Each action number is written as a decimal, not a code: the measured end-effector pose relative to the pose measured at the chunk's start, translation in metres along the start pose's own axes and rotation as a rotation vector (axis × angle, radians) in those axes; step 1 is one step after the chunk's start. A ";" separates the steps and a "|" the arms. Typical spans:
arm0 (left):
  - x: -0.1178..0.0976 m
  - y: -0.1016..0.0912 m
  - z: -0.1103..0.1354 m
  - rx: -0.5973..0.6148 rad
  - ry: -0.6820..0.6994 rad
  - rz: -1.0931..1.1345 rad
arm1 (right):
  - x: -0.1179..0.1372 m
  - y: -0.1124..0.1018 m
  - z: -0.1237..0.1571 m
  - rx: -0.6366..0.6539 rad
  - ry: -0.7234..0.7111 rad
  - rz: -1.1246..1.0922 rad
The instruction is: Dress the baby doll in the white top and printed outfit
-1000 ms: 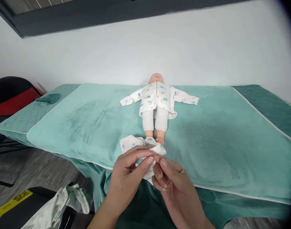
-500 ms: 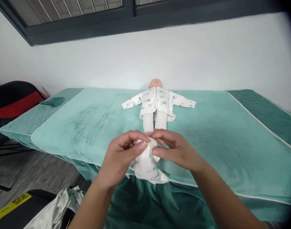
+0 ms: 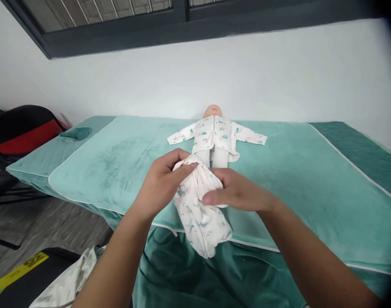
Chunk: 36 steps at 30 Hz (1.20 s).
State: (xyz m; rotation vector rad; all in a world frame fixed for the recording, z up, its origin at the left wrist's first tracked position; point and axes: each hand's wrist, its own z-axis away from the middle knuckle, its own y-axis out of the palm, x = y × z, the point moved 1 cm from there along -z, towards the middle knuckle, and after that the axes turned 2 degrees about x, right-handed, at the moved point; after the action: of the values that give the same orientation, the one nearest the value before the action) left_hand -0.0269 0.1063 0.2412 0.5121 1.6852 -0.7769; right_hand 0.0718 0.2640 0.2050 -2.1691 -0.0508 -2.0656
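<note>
In the head view, the printed garment point(image 3: 203, 226) has come up and farther out over the bed: a second ago it was bunched low beneath the fingers, and now its upper edge is gathered and the body of it hangs toward the near side. The left hand point(image 3: 161, 184) pinches that upper edge between thumb and fingers. The right hand point(image 3: 237, 190) is at the cloth's right side, thumb across the front and fingers toward the back; whether it grips cannot be told. With the cloth longer and looser, its opening seems easier to work, I judge. The garment and hands now hide the feet of the doll point(image 3: 213, 110), which lies face up beyond them, a matching jacket point(image 3: 226, 137) on it with sleeves spread left and right.

The bed point(image 3: 311, 184) wears a pale green plush cover with white piping, its darker skirt falling in folds on the near side. A white wall point(image 3: 247, 77) and dark window frame point(image 3: 118, 36) stand behind; black-and-red chair point(image 3: 30, 132) at far left, another pale cloth point(image 3: 69, 282) at near left.
</note>
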 end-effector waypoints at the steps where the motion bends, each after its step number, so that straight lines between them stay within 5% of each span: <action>1: 0.002 -0.001 -0.002 0.011 -0.020 0.031 | 0.000 0.000 0.000 0.047 0.061 0.030; 4: 0.010 -0.008 -0.008 0.187 -0.136 0.131 | 0.002 -0.010 -0.005 -0.122 0.047 -0.053; 8: 0.023 -0.014 -0.011 0.467 -0.203 0.182 | 0.002 -0.028 -0.019 -0.426 -0.114 -0.454; 11: 0.029 -0.009 -0.014 0.267 -0.107 0.402 | -0.007 -0.027 -0.023 -0.429 -0.062 -0.709; 14: 0.030 0.002 -0.018 0.029 -0.022 0.602 | -0.019 -0.015 -0.018 -0.287 0.005 -0.728; 19: 0.029 0.015 -0.023 0.016 -0.084 0.633 | -0.025 -0.002 -0.014 0.054 0.069 -0.490; 24: 0.039 0.017 -0.020 0.118 -0.206 0.699 | -0.011 -0.013 -0.028 -0.275 -0.050 -0.565; 28: 0.045 0.019 -0.011 0.336 -0.269 0.589 | -0.009 -0.019 -0.036 -0.382 -0.039 -0.699; 30: 0.046 0.020 -0.009 0.274 -0.265 0.545 | -0.015 -0.020 -0.037 -0.412 -0.023 -0.706; 34: 0.042 0.025 -0.011 -0.034 -0.121 0.627 | -0.034 -0.018 -0.032 -0.356 -0.028 -0.600; 36: 0.040 0.027 -0.014 -0.068 -0.078 0.617 | -0.043 -0.017 -0.026 -0.290 0.011 -0.517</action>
State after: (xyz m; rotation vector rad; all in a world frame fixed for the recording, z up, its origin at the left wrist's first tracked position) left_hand -0.0279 0.1326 0.1981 0.8850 1.3616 -0.2833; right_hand 0.0418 0.2804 0.1649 -2.5233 -0.3705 -2.4866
